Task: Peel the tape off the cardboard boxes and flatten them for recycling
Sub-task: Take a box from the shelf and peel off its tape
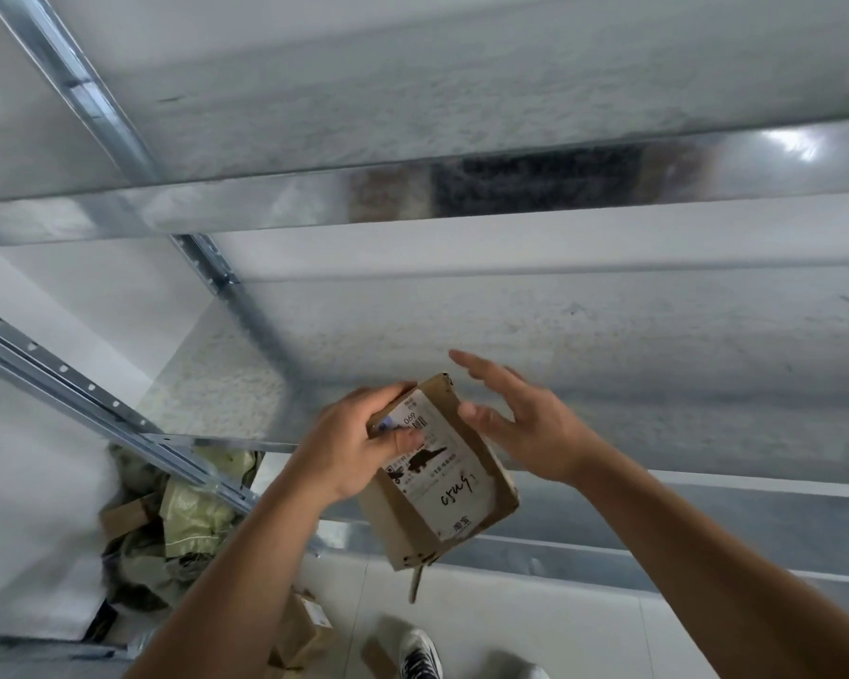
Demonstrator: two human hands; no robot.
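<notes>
A small brown cardboard box [481,463] with a white shipping label [437,475] on its upper face is held in the air in front of a metal shelf. My left hand [349,443] grips its far left end, thumb pressed on the label and fingers curled round the edge. My right hand [515,423] hovers at the box's right side with fingers spread and straight; whether it touches the box is unclear. A strip of tape or cardboard [416,583] dangles from the box's near end.
Galvanised metal shelving [510,188] fills the view ahead, with a slotted upright [118,419] at left. On the floor at lower left lie crumpled packing bags [187,512] and several cardboard pieces [300,634]. A shoe [420,654] stands on the white tiles below.
</notes>
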